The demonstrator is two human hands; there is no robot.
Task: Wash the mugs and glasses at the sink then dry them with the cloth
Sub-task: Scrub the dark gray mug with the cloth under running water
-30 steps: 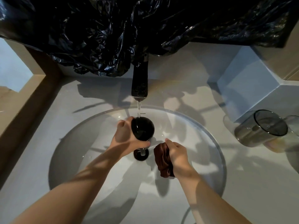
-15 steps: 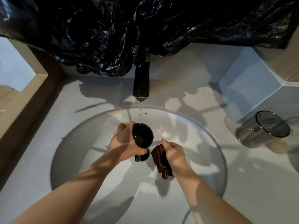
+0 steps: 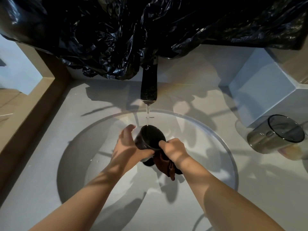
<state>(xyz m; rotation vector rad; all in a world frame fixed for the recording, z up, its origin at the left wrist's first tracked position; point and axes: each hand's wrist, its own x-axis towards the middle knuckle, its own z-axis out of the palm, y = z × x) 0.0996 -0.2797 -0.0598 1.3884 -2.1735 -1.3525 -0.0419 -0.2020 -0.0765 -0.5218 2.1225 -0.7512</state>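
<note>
The glass [image 3: 150,136], dark and stemmed, is over the middle of the sink [image 3: 205,129]. It is tilted, with its mouth turned up toward the camera. The left hand [image 3: 131,147] grasps it from the 9 o'clock side: the thumb wraps under the bowl and the fingers reach up round its far side. The right hand [image 3: 173,150] comes in at 4 o'clock of the glass. Its fingers are clenched round a bunched brown cloth [image 3: 165,165], and one knuckle lies against the near rim. The cloth hangs below that fist, touching the underside of the glass and hiding most of the stem.

At 12 o'clock of the sink the black tap [image 3: 148,84] pours a thin stream of water [image 3: 147,114] that meets the far rim of the glass.

On the pale counter [image 3: 50,164], at 3 o'clock of the sink and well apart from the hands, a smoky clear tumbler [image 3: 276,134] leans over with its mouth toward the camera. Behind it, at about 2 o'clock, stands a pale blue box [image 3: 260,87]. A crumpled black plastic sheet [image 3: 116,30] covers the top of the view and drapes over the tap's base.
</note>
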